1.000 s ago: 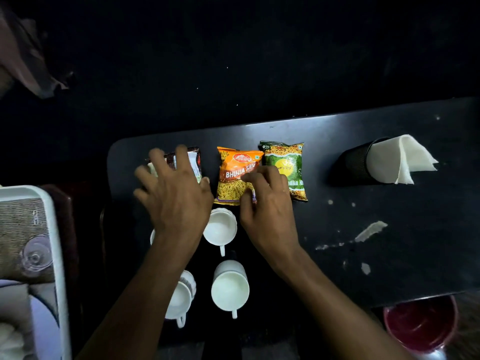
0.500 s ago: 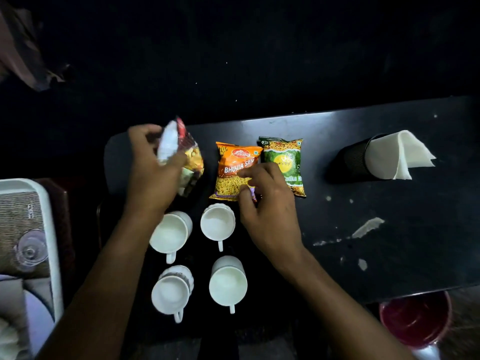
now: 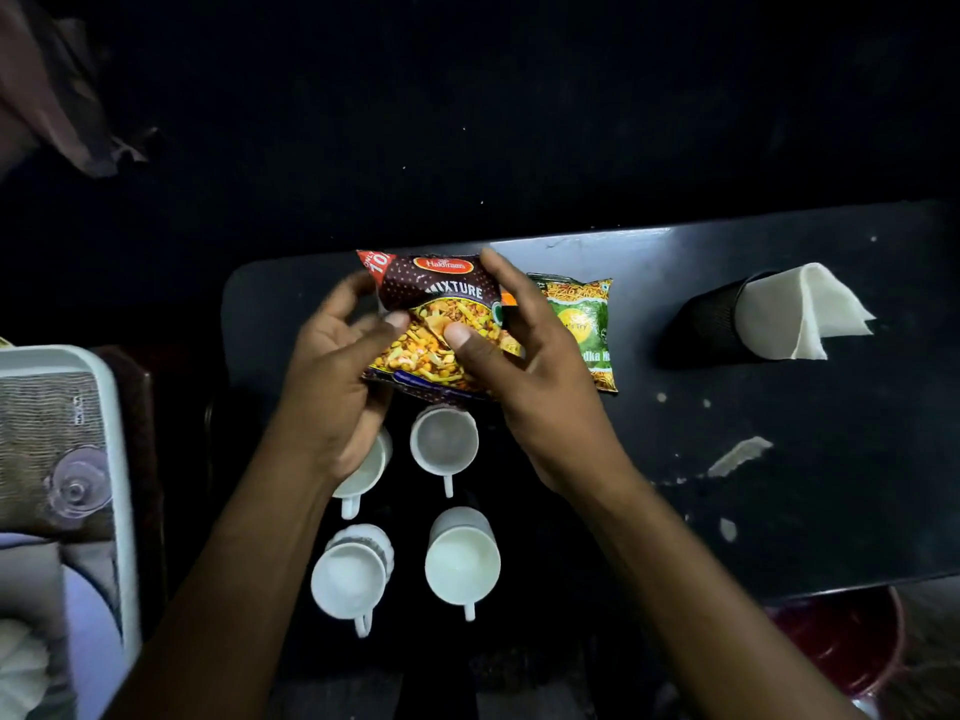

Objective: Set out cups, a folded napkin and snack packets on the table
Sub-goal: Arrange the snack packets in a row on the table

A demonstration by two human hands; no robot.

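Observation:
Both hands hold a dark brown Mixture snack packet (image 3: pixel 434 314) face up above the black table (image 3: pixel 753 407). My left hand (image 3: pixel 332 376) grips its left edge and my right hand (image 3: pixel 524 366) its right side. The packet and my right hand hide the orange packet, except for a sliver. A green packet (image 3: pixel 584 324) lies flat just to the right. Several white cups (image 3: pixel 444 444) stand in two rows below the packets; my left wrist covers part of the upper-left cup. A folded white napkin (image 3: pixel 800 317) sits in a black cup (image 3: pixel 706 324) lying at the right.
A white tray (image 3: pixel 111 407) with a clear glass (image 3: pixel 78 485) sits at the left edge. A dark red bowl (image 3: pixel 852 641) is below the table's front right edge. Pale smudges (image 3: pixel 737 457) mark the table's right half. A crumpled cloth (image 3: pixel 62 111) lies at the top left.
My left hand lifted the brown packet off the table and turned it face up. My right hand left the orange packet and took hold of the brown one too.

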